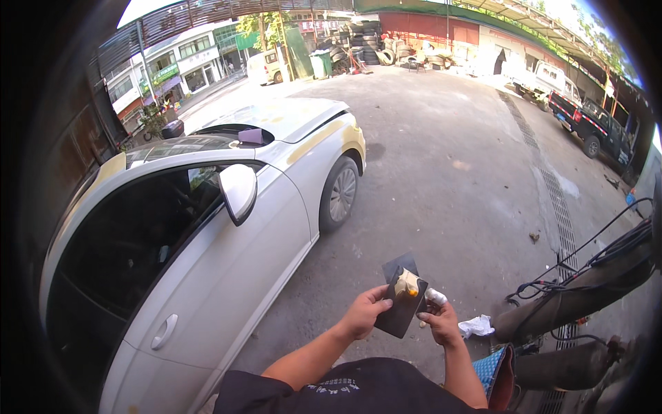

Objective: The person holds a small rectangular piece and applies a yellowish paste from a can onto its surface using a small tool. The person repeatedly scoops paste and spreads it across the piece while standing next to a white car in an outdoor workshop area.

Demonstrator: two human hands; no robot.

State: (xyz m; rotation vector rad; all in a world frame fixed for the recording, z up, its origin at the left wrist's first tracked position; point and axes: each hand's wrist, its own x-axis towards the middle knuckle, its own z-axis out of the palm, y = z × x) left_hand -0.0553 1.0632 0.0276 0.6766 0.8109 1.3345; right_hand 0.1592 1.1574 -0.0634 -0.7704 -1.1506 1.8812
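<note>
In front of my body, my left hand (363, 312) grips a dark, flat rectangular plate (398, 319), thumb across its face. A second dark flat piece (400, 263) sticks out behind it. On the plate lies a cream-coloured paste (407, 278) with a bright orange dab (412, 292). My right hand (442, 323) is at the plate's right edge, fingers bent and thumb toward the edge. A small white object (436, 297) shows at its fingertips; its exact kind is unclear. To my left stands a white car (276, 207) with yellowish patches on its front fender and hood.
A purple block (251, 136) rests near the car's windshield. On my right are a thick dark post (586, 293) with cables, a crumpled white sheet (476, 326) and a blue-patterned bag (491, 372). A drain grate (555, 196) crosses the ground; a dark pickup (592, 127) is parked beyond.
</note>
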